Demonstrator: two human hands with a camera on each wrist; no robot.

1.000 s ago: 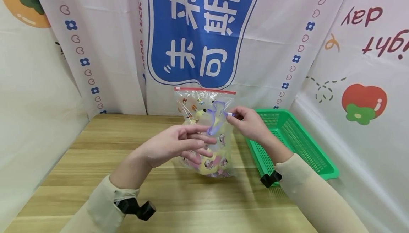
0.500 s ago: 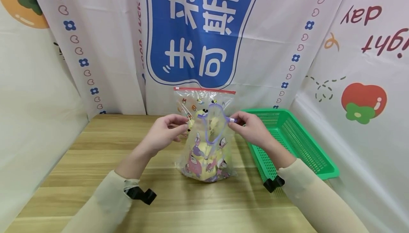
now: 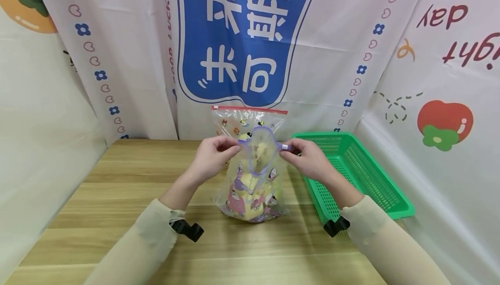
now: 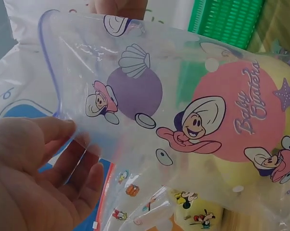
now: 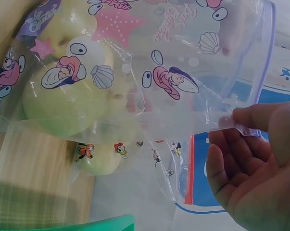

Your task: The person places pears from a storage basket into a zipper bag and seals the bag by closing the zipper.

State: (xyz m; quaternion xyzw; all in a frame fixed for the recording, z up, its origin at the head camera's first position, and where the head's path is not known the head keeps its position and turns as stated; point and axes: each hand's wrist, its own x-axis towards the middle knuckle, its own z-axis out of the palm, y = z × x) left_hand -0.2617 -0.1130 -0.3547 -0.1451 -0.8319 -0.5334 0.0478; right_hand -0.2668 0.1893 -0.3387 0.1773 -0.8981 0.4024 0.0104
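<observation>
A clear zip bag (image 3: 255, 198) with a purple rim and cartoon shell prints stands on the table, its mouth spread apart. Round yellow-green fruits (image 5: 63, 103) show through its plastic. My left hand (image 3: 212, 157) pinches the left corner of the mouth between thumb and index finger, the other fingers loosely bent in the left wrist view. At the opposite corner, by the white slider (image 3: 285, 147), my right hand (image 3: 310, 159) pinches the rim. Right behind it stands a second clear zip bag (image 3: 230, 122) with a red closure, also with yellow-green fruit (image 5: 101, 161) in it.
A green plastic basket (image 3: 390, 189) with perforated walls stands on the right of the wooden table (image 3: 136, 180), close to my right forearm. Printed white cloth (image 3: 332, 24) hangs behind and along both sides.
My left hand has moved from in front of the purple-rimmed bag to its left corner and taken hold there. The mouth is spread wider; the right hand keeps its grip, slightly lower.
</observation>
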